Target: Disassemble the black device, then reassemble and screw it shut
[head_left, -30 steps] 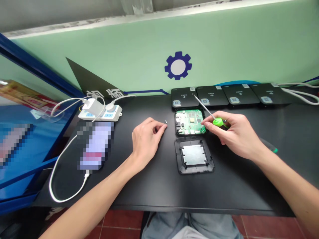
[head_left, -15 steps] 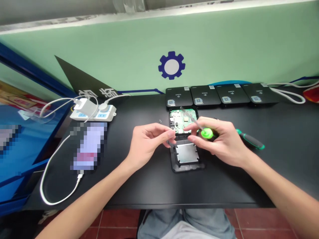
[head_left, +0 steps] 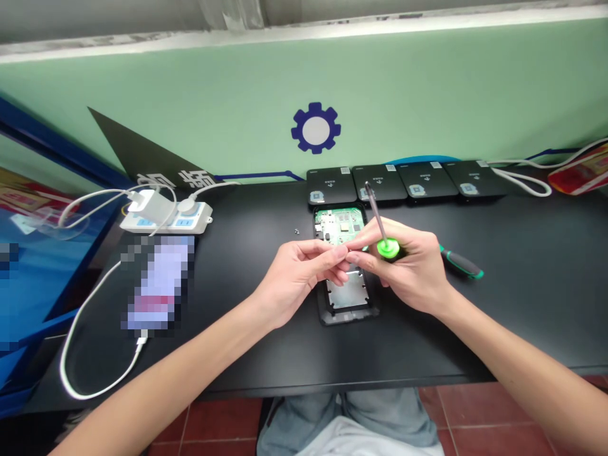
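My right hand is closed round a small screwdriver with a green cap; its thin shaft points up and away. My left hand has its fingertips pinched against the right hand's fingertips, above an opened black device. What the pinch holds is too small to see. Behind the hands lies the device's half with the green circuit board. Under them lies the black cover with a metal plate. A tiny screw rests on the black table to the left.
Several closed black devices line the back edge. A second green-and-black screwdriver lies right of my hand. A white power strip with plugs, a phone on a white cable and a looped white cord are also on the table.
My left hand left the screw spot and came to meet my right hand over the opened device. The screwdriver's shaft swung more upright. The view shifted right.
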The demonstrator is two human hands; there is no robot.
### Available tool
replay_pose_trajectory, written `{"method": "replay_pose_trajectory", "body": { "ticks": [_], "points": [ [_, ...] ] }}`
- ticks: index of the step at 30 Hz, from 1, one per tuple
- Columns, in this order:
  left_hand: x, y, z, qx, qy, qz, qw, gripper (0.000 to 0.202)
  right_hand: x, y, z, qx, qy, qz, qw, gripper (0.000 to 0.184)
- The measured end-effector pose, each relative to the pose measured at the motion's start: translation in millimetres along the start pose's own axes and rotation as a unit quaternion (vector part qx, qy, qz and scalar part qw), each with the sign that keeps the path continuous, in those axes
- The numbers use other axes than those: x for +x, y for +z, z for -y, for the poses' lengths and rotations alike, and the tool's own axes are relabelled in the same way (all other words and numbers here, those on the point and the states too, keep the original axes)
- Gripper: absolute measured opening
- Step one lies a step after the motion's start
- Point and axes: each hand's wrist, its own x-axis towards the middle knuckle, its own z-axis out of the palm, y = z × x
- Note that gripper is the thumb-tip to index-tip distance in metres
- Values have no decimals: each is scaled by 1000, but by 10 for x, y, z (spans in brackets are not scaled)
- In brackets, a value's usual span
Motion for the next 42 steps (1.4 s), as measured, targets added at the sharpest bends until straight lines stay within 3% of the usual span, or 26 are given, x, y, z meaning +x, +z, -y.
{"method": "replay_pose_trajectory", "body": {
  "ticks": [7, 16, 30, 36, 42],
  "points": [
    [23, -79, 11, 8, -12, 6, 1000, 33, 1, 27, -11, -14, 25, -2, 1000, 5],
    [-16, -95, -19, -112, -75, 20, 991, 26, -36, 61, 0, -19, 27, -18, 999, 8],
    [-15, -125, 38, -66, -68, 24, 995, 23, -64, 61, 2, -79, 8, 6, 997, 12],
    [10, -189, -40, -76, -23, -34, 996, 22, -107, -78, -23, -48, 78, 78, 993, 41],
    [51, -286, -116, -73, 1, -93, 993, 20, 3, -297, -14, -44, 113, 91, 988, 19]
  ]
}}
